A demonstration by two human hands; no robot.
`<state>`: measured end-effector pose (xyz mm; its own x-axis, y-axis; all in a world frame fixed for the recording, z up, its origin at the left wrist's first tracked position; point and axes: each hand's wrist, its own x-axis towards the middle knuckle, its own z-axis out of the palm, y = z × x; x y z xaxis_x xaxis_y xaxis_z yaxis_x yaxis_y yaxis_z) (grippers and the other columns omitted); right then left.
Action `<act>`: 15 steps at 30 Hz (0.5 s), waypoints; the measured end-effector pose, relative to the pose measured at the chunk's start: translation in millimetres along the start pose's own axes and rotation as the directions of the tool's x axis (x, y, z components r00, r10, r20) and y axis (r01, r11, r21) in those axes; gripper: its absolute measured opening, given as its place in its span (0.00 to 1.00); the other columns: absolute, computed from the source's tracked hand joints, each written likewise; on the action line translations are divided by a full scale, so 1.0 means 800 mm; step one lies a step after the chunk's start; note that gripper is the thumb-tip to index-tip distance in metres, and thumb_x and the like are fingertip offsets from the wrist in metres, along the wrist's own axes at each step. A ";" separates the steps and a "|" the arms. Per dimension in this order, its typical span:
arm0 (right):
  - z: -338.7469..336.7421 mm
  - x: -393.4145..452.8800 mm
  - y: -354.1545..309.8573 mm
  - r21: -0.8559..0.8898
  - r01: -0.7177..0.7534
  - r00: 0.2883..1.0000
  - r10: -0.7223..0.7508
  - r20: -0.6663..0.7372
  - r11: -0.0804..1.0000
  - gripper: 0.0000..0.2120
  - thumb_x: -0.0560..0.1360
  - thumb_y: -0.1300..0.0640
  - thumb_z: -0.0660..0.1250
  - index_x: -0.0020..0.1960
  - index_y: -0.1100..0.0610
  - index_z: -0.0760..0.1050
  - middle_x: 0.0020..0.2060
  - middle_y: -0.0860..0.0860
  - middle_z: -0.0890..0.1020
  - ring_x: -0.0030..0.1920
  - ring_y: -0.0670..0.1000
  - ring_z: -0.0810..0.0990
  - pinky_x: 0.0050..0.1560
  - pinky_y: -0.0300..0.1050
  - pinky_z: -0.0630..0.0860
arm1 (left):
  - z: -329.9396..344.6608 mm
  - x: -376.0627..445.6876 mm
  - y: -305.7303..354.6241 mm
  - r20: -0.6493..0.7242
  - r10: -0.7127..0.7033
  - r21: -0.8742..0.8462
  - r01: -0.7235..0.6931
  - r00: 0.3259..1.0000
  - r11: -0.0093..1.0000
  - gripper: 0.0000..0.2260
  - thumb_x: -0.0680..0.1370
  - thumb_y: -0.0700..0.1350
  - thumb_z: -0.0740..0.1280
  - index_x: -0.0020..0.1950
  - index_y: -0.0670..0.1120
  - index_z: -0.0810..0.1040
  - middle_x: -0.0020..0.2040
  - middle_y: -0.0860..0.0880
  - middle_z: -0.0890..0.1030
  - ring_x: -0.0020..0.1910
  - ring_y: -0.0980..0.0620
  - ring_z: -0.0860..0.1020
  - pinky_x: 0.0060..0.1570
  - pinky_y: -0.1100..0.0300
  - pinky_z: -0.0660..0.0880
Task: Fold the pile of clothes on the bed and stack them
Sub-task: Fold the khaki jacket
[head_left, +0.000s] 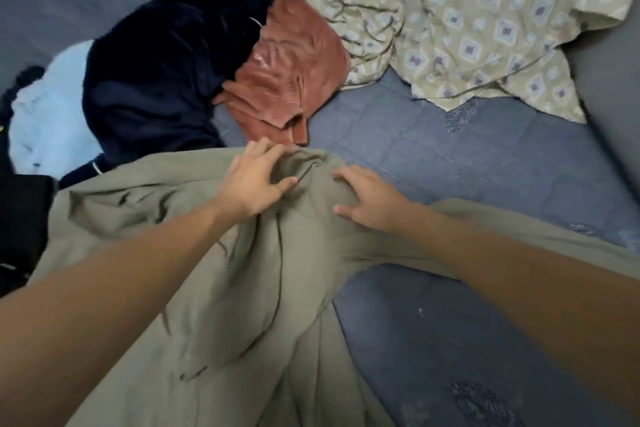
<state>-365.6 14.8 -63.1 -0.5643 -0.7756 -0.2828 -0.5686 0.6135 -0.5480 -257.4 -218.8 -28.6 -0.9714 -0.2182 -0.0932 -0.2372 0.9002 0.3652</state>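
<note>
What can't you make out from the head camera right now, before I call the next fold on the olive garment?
- Olive garment: its near end runs off the bottom edge; both forearms cover parts, so its type is unclear.
- Left hand and right hand: fingers on the cloth, grip blurred.
- Navy garment: too dark to read; hides part of the brown leather piece.
- Light blue item: partly under the navy garment.
- Black items: cut by the left edge.

Dim, flat indoor light, soft shadows, slight motion blur, wide-angle bending at edges.
</note>
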 end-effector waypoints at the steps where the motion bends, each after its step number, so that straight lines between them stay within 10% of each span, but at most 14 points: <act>1: 0.007 0.013 -0.025 -0.006 0.026 1.000 -0.026 0.003 1.000 0.31 0.78 0.47 0.72 0.77 0.50 0.65 0.73 0.51 0.71 0.73 0.55 0.68 0.74 0.55 0.66 | -0.010 -0.014 -0.023 -0.022 -0.030 -0.008 0.030 0.999 1.000 0.23 0.78 0.56 0.72 0.72 0.53 0.75 0.62 0.48 0.74 0.65 0.44 0.70 0.64 0.46 0.70; 15: 0.168 0.127 -0.401 -0.059 0.377 0.923 -0.380 -0.053 0.924 0.28 0.78 0.46 0.71 0.75 0.49 0.67 0.68 0.47 0.72 0.70 0.51 0.69 0.70 0.56 0.71 | -0.119 -0.255 -0.324 -0.219 -0.283 -0.063 0.276 0.934 0.959 0.27 0.78 0.55 0.71 0.75 0.51 0.69 0.68 0.49 0.71 0.65 0.44 0.70 0.63 0.42 0.71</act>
<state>-159.5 -280.8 -21.8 -0.3365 -0.9416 -0.0113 -0.7735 0.2832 -0.5670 1.5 -443.3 -16.4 -0.8408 -0.5412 0.0122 -0.4961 0.7792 0.3831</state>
